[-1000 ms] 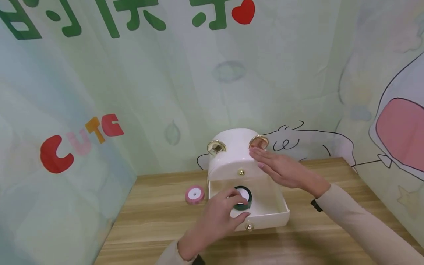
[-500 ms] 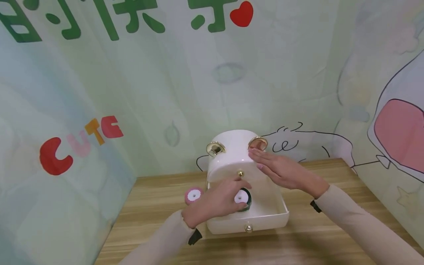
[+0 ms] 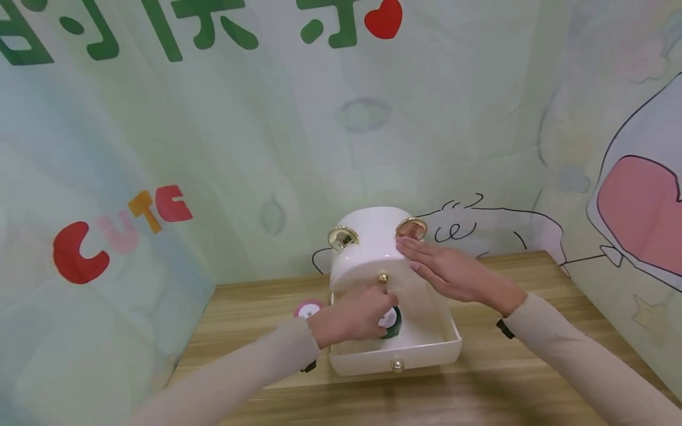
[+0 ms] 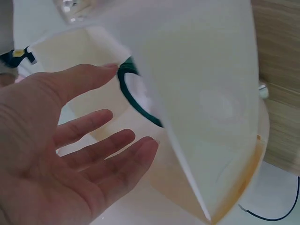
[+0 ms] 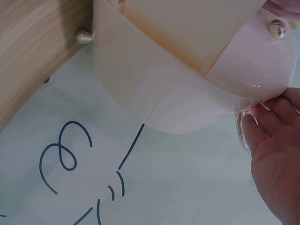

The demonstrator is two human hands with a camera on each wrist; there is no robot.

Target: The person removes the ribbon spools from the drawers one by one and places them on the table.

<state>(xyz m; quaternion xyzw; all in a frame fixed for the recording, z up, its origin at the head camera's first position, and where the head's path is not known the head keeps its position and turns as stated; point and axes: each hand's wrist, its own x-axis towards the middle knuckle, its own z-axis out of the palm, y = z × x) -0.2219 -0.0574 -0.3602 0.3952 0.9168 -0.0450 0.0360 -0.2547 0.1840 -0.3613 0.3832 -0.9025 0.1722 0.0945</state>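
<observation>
A white box (image 3: 373,234) with two gold-rimmed ears stands against the wall, its lower drawer (image 3: 426,355) pulled out. Inside the drawer lies a roll of dark green ribbon (image 3: 394,327) with a white centre. My left hand (image 3: 351,315) reaches over it from the left. In the left wrist view its thumb tip is at the edge of the green roll (image 4: 140,103); the other fingers are spread and loosely bent, apart from the roll. My right hand (image 3: 458,275) rests with straight fingers on the box's upper right side, beside the right ear (image 3: 411,228).
A roll of pink ribbon (image 3: 307,307) lies on the wooden table (image 3: 256,307) left of the box, partly behind my left arm. Gold knobs (image 3: 397,365) stick out from the drawer fronts. Printed cloth walls (image 3: 288,148) rise behind the table and at both sides.
My left hand has moved forward and further over the green ribbon roll, its forearm swinging across the pink roll. The right hand stays on the box, and the drawer remains out.
</observation>
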